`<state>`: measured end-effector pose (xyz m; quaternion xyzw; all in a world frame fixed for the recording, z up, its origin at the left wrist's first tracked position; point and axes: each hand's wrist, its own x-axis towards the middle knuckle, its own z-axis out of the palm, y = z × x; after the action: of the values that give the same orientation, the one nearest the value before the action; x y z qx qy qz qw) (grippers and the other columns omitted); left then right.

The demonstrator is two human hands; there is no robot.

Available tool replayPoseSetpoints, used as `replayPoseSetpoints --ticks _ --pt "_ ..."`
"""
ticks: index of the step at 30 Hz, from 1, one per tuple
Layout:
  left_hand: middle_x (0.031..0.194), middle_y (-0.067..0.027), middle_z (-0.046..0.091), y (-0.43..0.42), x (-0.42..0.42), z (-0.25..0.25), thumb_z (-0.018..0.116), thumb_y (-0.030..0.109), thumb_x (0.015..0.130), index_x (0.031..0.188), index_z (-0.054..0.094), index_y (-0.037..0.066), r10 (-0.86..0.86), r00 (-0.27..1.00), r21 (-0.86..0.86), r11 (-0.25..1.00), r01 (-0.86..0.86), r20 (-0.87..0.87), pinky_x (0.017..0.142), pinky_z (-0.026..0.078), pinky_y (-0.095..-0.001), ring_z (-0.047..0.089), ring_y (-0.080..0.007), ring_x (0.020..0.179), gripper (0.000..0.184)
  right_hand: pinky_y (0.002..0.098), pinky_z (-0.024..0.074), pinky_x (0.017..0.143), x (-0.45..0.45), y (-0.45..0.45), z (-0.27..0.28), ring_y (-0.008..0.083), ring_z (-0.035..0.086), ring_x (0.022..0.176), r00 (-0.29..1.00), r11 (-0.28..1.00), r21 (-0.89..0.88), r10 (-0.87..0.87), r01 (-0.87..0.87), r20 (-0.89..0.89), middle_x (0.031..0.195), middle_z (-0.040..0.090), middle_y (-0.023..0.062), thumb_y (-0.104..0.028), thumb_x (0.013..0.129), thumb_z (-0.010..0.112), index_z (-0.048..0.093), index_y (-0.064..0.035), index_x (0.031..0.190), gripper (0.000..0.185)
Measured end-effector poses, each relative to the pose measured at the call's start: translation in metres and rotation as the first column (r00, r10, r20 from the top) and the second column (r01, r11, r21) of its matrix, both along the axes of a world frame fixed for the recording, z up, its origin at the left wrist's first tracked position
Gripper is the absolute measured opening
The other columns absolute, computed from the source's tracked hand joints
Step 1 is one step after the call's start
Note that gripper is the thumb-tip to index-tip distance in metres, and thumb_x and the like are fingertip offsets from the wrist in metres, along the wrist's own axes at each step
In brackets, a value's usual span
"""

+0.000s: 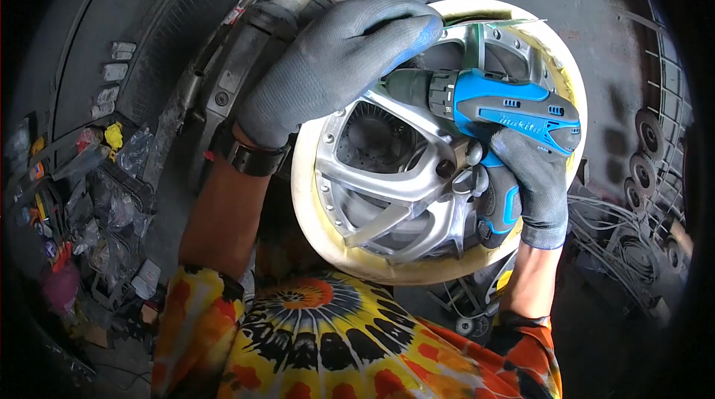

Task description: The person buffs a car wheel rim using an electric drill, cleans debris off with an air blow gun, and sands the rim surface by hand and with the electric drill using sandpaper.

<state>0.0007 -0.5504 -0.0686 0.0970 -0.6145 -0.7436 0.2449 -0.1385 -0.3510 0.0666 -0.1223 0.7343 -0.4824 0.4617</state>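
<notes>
A silver alloy wheel (380, 183) lies under both hands, its rim wrapped in a yellowish-white covering (313, 228). My right hand (532, 183), in a grey glove, is wrapped around the grip of a blue and black Makita cordless drill (514, 108). The drill lies across the upper spokes, its chuck pointing left. My left hand (335, 64), gloved in grey with a blue thumb tip, is closed at the wheel's upper left, beside the chuck. What its fingers hold is hidden. A thin green strip (491, 23) runs right from near those fingertips; whether they touch it I cannot tell.
A metal machine part (223, 86) stands close on the left. Plastic bags and clutter (112, 205) cover the lower left. On the right are a wire rack (663, 101), grey discs (649, 133) and coiled cables (618, 242).
</notes>
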Motion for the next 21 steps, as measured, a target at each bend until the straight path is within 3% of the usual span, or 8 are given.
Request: replayPoseSetpoints --ticks 4,8,10,14,16,18,20,21 --pt "0.121 -0.0124 0.073 0.002 -0.001 -0.002 0.061 0.027 0.11 0.13 0.069 0.001 0.053 0.998 0.009 0.999 -0.053 -0.035 0.097 0.057 -0.0321 0.07 -0.0181 0.111 0.034 0.029 0.0576 0.061 0.003 -0.002 -0.004 0.0192 0.071 0.07 0.999 0.995 -0.088 0.037 -0.038 -0.02 0.089 0.075 0.0148 -0.001 0.095 0.073 0.072 0.0044 0.116 0.022" --pt "0.121 -0.0126 0.072 0.0 -0.001 -0.001 0.061 0.026 0.11 0.129 0.069 0.0 0.085 0.993 -0.111 0.989 -0.093 -0.078 0.096 0.057 -0.0316 0.071 -0.0179 0.11 0.034 0.0295 0.0579 0.062 0.001 0.002 -0.001 0.0188 0.071 0.069 0.995 0.999 0.011 0.051 -0.052 0.082 0.089 0.076 0.0139 -0.002 0.093 0.076 0.072 0.0046 0.115 0.023" --pt "0.12 -0.0126 0.072 0.001 -0.002 0.001 0.061 0.024 0.11 0.129 0.069 -0.002 0.038 0.998 0.037 0.999 -0.037 -0.04 0.096 0.057 -0.0315 0.07 -0.0179 0.109 0.033 0.0293 0.0583 0.064 0.005 0.005 -0.003 0.0184 0.072 0.071 0.978 0.978 -0.003 0.208 -0.208 0.004 0.092 0.077 0.014 -0.002 0.092 0.078 0.075 0.0045 0.111 0.021" --pt "0.119 -0.0119 0.071 -0.003 0.001 0.007 0.062 0.023 0.11 0.128 0.069 -0.002 0.042 0.999 -0.002 0.999 -0.042 -0.013 0.096 0.057 -0.0315 0.07 -0.018 0.108 0.031 0.0326 0.0606 0.066 0.02 0.039 0.021 0.0235 0.073 0.073 0.997 0.999 0.013 -0.043 0.044 -0.061 0.098 0.077 0.0187 -0.002 0.089 0.074 0.069 0.0104 0.124 0.038" --pt "0.131 -0.0096 0.069 -0.004 0.002 0.007 0.056 0.013 0.112 0.136 0.066 -0.003 -0.001 1.0 -0.106 0.994 0.001 0.003 0.104 0.052 -0.0256 0.065 -0.0122 0.119 0.031 0.037 0.0622 0.064 0.009 0.071 0.034 0.0293 0.073 0.077 0.984 0.983 -0.075 -0.169 0.165 -0.059 0.11 0.071 0.0294 -0.007 0.085 0.073 0.057 0.0132 0.135 0.056" --pt "0.132 -0.0099 0.068 -0.003 0.002 0.008 0.057 0.014 0.111 0.135 0.065 -0.004 -0.026 1.0 -0.044 0.999 0.026 -0.003 0.105 0.052 -0.026 0.065 -0.0123 0.12 0.031 0.0402 0.0633 0.066 -0.011 0.121 0.043 0.0345 0.073 0.082 0.984 0.969 -0.194 -0.164 0.15 -0.062 0.115 0.068 0.0318 -0.018 0.083 0.076 0.049 0.0118 0.144 0.073" --pt "0.132 -0.0103 0.068 -0.002 0.002 0.006 0.057 0.013 0.111 0.135 0.065 -0.005 -0.021 0.999 0.028 0.999 0.02 0.028 0.105 0.052 -0.0264 0.065 -0.0128 0.12 0.031 0.0374 0.0597 0.067 -0.009 0.164 0.038 0.0261 0.07 0.072 0.866 0.938 -0.189 -0.343 0.292 -0.364 0.107 0.068 0.0275 -0.055 0.091 0.069 0.05 0.0109 0.141 0.085" --pt "0.132 -0.0103 0.068 -0.002 0.002 0.003 0.057 0.013 0.111 0.135 0.065 -0.005 -0.029 0.999 0.012 1.0 0.029 0.029 0.105 0.052 -0.0264 0.065 -0.0128 0.12 0.031 0.0393 0.0593 0.07 -0.001 0.172 0.037 0.0283 0.07 0.077 0.846 0.9 -0.334 -0.396 0.28 -0.357 0.117 0.065 0.0288 -0.056 0.092 0.067 0.049 0.0111 0.143 0.086"
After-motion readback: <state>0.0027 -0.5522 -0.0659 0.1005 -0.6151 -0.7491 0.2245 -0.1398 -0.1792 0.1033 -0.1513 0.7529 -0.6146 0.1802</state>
